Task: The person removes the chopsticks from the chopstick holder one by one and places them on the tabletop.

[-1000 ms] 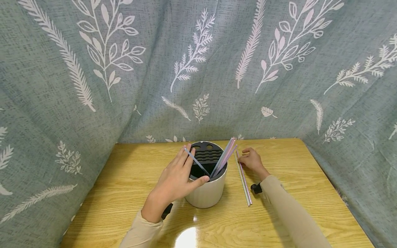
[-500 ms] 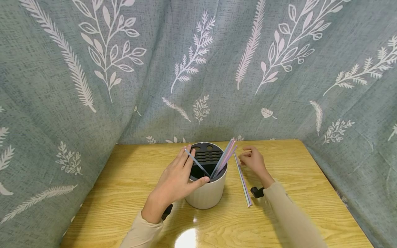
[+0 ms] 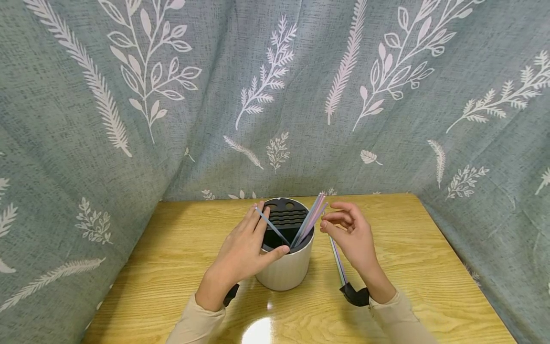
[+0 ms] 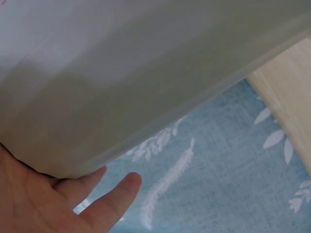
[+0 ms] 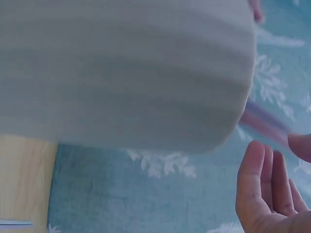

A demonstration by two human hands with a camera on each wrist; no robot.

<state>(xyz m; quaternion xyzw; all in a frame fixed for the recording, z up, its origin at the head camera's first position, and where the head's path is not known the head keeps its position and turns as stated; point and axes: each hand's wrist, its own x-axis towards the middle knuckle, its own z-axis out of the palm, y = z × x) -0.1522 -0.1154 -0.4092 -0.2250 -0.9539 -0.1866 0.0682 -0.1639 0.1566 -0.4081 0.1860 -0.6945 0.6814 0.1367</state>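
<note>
A white container [image 3: 283, 274] with a black slotted top [image 3: 287, 210] stands near the table's middle. My left hand [image 3: 242, 241] rests on its left rim, fingers straight and spread, thumb along the front edge. One blue straw [image 3: 272, 225] leans left out of the opening, across the fingers. Several blue and pink straws [image 3: 310, 220] lean right. My right hand [image 3: 354, 234] hovers beside that bunch, fingers loosely bent; in the right wrist view its thumb and fingers [image 5: 251, 170] are apart with nothing between them. Beneath it, loose straws [image 3: 338, 260] lie on the table, partly covered.
The wooden table [image 3: 180, 286] reaches back to a blue-green leaf-patterned cloth [image 3: 206, 95], which also hangs at both sides. A black wrist camera [image 3: 355, 295] on the right wrist covers the near ends of the loose straws.
My right hand has left the loose straws on the table and moved left and nearer, up beside the straws in the container. The two loose straws now lie closer together. The left hand stays put.
</note>
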